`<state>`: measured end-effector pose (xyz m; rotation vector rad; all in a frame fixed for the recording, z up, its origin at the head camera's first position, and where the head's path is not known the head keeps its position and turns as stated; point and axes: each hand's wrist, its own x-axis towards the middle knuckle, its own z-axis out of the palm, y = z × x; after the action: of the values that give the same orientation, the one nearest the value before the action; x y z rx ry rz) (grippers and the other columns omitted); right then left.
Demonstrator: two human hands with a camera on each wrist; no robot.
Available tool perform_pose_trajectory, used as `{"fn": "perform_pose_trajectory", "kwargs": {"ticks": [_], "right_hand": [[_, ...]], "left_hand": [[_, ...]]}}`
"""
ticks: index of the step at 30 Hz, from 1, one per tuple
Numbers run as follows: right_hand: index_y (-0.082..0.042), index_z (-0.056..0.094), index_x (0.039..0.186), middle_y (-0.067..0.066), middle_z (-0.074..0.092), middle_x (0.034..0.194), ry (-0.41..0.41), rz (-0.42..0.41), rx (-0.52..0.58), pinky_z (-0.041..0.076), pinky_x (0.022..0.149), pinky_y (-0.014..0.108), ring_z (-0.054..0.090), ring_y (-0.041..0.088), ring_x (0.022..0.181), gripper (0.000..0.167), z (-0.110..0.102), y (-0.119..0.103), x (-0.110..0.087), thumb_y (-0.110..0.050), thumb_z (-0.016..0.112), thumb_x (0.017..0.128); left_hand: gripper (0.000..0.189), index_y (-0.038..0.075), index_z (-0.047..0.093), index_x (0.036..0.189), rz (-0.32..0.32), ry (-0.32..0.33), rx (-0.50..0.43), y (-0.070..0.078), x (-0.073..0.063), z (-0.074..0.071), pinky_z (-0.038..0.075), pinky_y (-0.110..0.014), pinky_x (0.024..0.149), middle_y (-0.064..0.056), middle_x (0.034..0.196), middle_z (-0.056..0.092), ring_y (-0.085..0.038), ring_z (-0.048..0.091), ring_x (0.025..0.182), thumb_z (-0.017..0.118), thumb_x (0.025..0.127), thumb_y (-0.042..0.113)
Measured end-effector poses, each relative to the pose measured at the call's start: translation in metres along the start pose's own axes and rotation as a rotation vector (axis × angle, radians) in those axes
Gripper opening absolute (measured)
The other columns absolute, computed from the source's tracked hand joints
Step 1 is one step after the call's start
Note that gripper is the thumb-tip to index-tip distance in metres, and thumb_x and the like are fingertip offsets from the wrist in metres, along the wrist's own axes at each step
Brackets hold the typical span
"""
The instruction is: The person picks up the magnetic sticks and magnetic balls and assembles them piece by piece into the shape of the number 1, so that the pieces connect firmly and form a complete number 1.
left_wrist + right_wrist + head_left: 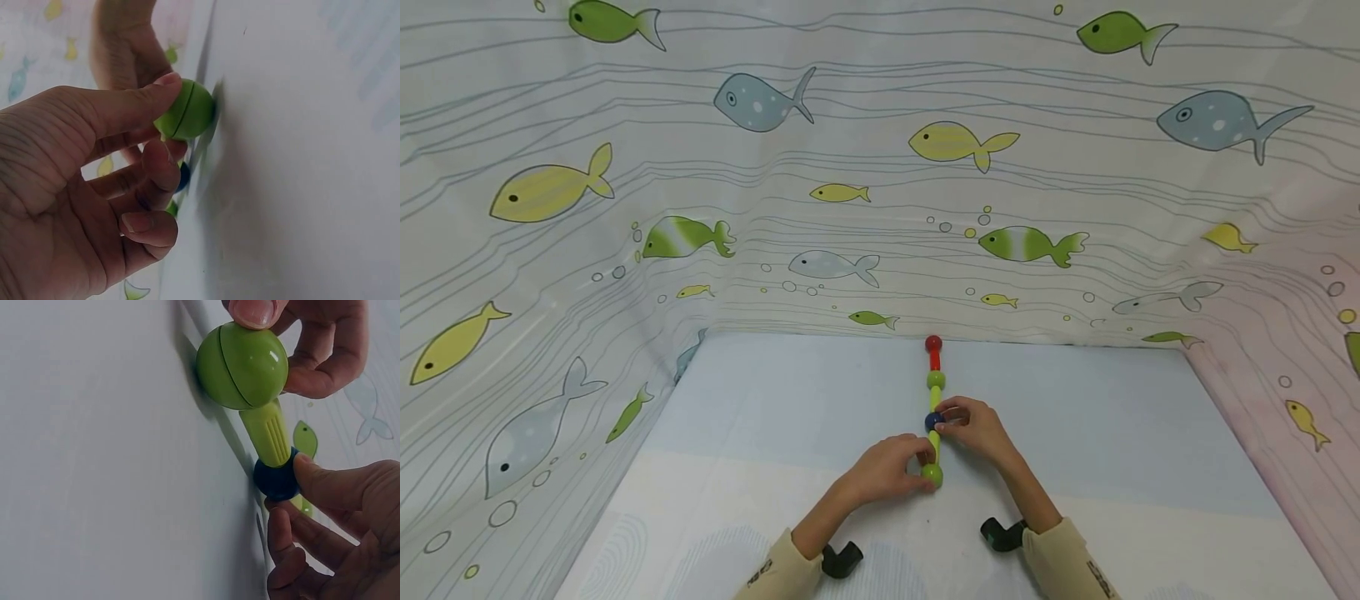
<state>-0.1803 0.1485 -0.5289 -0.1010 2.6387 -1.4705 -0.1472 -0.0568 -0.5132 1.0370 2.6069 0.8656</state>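
Observation:
A straight chain of balls and rods lies on the table, running away from me in the head view. At its near end is a green ball [250, 369], joined by a yellow-green rod [267, 434] to a dark blue ball [275, 482]. Farther on come another yellow-green rod [936, 398], a second green ball [936, 379], a red rod [935, 360] and a red ball [933, 342]. My left hand [887, 469] pinches the near green ball, thumb against its near side. With thumb and fingers, my right hand [977, 427] holds the dark blue ball from the right.
The table [1075, 425] carries a pale blue and white cover. Behind it and along both sides hangs a fish-printed curtain [745, 208]; the red ball is close to its back edge. Black curved pieces [1002, 534] sit at both sleeve cuffs.

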Motion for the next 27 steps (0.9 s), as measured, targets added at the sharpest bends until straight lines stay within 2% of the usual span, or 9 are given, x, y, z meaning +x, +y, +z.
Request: {"fn": "perform_pose_trajectory", "kwargs": {"ticks": [8, 19, 27], "right_hand": [[-0.013, 0.070, 0.109, 0.003, 0.072, 0.100, -0.005, 0.004, 0.001, 0.053, 0.083, 0.043, 0.067, 0.022, 0.092, 0.025, -0.0005, -0.0007, -0.0004, -0.014, 0.078, 0.086], [-0.012, 0.074, 0.107, 0.000, 0.072, 0.097, 0.008, -0.059, -0.027, 0.052, 0.076, 0.037, 0.065, 0.017, 0.085, 0.024, 0.0011, -0.0003, 0.0003, -0.013, 0.079, 0.084], [-0.012, 0.076, 0.108, 0.000, 0.073, 0.099, 0.010, -0.064, -0.039, 0.053, 0.074, 0.035, 0.065, 0.017, 0.085, 0.024, 0.0020, -0.0016, -0.0005, -0.015, 0.079, 0.084]], "left_hand": [[0.028, 0.019, 0.065, 0.106, -0.003, -0.014, -0.013, -0.0012, -0.0010, -0.0007, 0.046, -0.022, 0.078, 0.012, 0.094, 0.062, -0.005, 0.058, 0.087, 0.080, 0.084, 0.027], [0.026, 0.018, 0.065, 0.104, 0.037, -0.001, -0.017, -0.0019, -0.0013, -0.0023, 0.046, -0.022, 0.079, 0.011, 0.093, 0.062, -0.008, 0.060, 0.087, 0.080, 0.085, 0.027], [0.026, 0.017, 0.065, 0.103, 0.024, -0.004, -0.024, -0.0023, -0.0027, -0.0019, 0.046, -0.021, 0.079, 0.011, 0.093, 0.063, -0.006, 0.060, 0.087, 0.080, 0.085, 0.028]]}}
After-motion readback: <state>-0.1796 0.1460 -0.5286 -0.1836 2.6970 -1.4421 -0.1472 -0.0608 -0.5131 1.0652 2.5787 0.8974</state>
